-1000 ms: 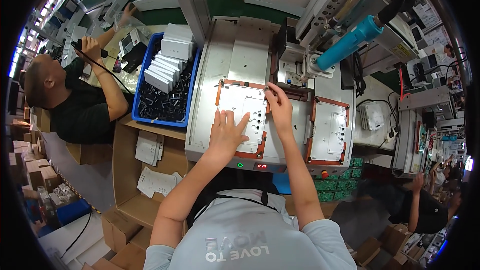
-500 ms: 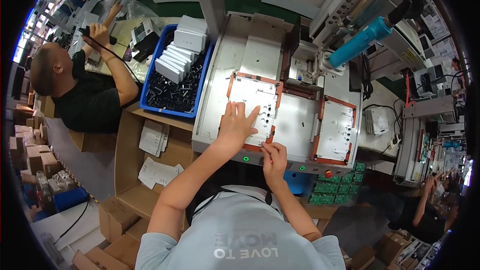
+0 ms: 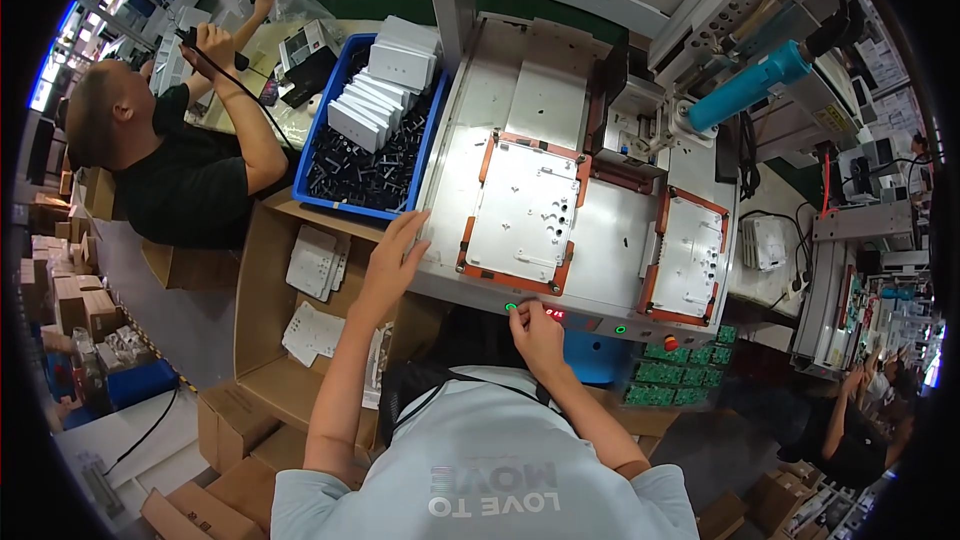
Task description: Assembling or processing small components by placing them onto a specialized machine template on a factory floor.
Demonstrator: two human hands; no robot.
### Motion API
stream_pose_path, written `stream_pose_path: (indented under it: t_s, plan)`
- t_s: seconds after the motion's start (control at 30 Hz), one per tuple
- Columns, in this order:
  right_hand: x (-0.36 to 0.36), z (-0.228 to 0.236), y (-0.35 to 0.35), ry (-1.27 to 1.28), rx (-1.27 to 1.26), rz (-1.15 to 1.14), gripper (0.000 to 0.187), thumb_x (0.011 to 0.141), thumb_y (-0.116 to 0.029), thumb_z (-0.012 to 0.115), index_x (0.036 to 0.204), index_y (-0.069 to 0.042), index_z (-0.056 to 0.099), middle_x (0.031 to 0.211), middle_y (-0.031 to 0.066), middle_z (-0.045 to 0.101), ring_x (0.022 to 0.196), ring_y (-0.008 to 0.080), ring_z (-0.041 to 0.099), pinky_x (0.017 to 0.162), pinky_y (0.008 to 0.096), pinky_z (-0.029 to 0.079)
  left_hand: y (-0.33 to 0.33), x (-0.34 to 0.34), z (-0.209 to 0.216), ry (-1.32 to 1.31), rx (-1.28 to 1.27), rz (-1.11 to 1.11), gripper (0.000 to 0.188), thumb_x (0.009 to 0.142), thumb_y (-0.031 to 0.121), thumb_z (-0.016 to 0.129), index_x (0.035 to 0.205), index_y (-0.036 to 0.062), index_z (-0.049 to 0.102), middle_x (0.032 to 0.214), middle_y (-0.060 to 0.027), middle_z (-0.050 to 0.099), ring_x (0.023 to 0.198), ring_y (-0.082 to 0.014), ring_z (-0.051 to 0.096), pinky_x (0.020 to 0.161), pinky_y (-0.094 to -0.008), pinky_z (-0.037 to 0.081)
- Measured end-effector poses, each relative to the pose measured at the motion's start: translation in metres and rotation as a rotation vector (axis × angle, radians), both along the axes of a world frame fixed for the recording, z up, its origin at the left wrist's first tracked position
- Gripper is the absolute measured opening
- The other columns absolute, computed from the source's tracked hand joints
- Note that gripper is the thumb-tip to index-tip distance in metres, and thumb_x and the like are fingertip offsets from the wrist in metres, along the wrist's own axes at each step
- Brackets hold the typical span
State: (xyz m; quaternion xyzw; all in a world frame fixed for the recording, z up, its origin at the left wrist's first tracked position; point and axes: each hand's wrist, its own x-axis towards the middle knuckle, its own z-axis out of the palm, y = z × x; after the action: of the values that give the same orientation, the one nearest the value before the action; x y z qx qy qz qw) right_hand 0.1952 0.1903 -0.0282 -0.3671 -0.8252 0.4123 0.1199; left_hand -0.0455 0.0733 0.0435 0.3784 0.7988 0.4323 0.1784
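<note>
Head cam: right hand (image 3: 535, 332) fingers curled, fingertip on green lit button (image 3: 511, 307) at front edge of machine bed (image 3: 610, 240). Left hand (image 3: 393, 262) open, fingers spread wide, holding nothing, just left of orange-framed white plate (image 3: 524, 210), near blue bin (image 3: 375, 130).

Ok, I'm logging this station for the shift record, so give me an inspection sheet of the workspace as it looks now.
Surface: pale machine bed, lit.
Job's things: white plate in orange-cornered frame; second framed plate to its right.
Clutter: blue bin of white blocks and black parts; cardboard box with white plates.
Grips: left hand open at the bed's left edge; right hand at the lit green button.
Cables: black leads beside the teal cylinder.
Surroundings: a person in black at left; green boards below the bed.
</note>
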Motion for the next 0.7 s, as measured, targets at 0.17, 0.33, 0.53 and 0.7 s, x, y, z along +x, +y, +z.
stream_pose_path:
  t_s: [0.17,0.33,0.53,0.7]
  plan:
    - [-0.002,0.000,-0.003,-0.033,0.074,-0.003,0.016,0.087,-0.017,0.064,0.084,-0.006,0.054,0.068,0.0109,0.063,0.059,0.0298,0.063,0.051,0.0388,0.049,-0.031,0.010,-0.023,-0.039,-0.209,-0.021,0.056,0.089,0.014,0.061,0.141,0.0152,0.041,0.141,-0.0195,0.041,0.124,-0.0377,0.046,0.098,-0.0368,0.042]
    - [-0.003,-0.002,-0.004,-0.005,0.057,0.017,0.017,0.088,-0.018,0.064,0.086,-0.004,0.054,0.071,0.0135,0.063,0.062,0.0308,0.064,0.054,0.0390,0.050,-0.037,0.015,-0.031,-0.028,-0.265,-0.087,0.071,0.088,0.016,0.063,0.148,0.0203,0.025,0.145,-0.0192,0.036,0.130,-0.0374,0.040,0.102,-0.0397,0.039]
    - [-0.004,0.002,-0.005,-0.027,0.016,0.022,0.016,0.088,-0.017,0.063,0.087,-0.003,0.054,0.073,0.0145,0.064,0.064,0.0310,0.064,0.057,0.0383,0.050,-0.037,0.011,-0.038,-0.008,-0.255,-0.101,0.072,0.088,0.017,0.063,0.148,0.0223,0.025,0.146,-0.0190,0.035,0.130,-0.0376,0.040,0.102,-0.0399,0.040]
    - [-0.002,0.004,-0.004,-0.015,0.028,0.012,0.017,0.088,-0.017,0.064,0.087,-0.003,0.055,0.072,0.0148,0.064,0.063,0.0313,0.063,0.056,0.0376,0.050,-0.036,0.014,-0.038,-0.003,-0.251,-0.085,0.071,0.088,0.018,0.064,0.148,0.0207,0.026,0.146,-0.0200,0.035,0.130,-0.0387,0.040,0.102,-0.0402,0.039]
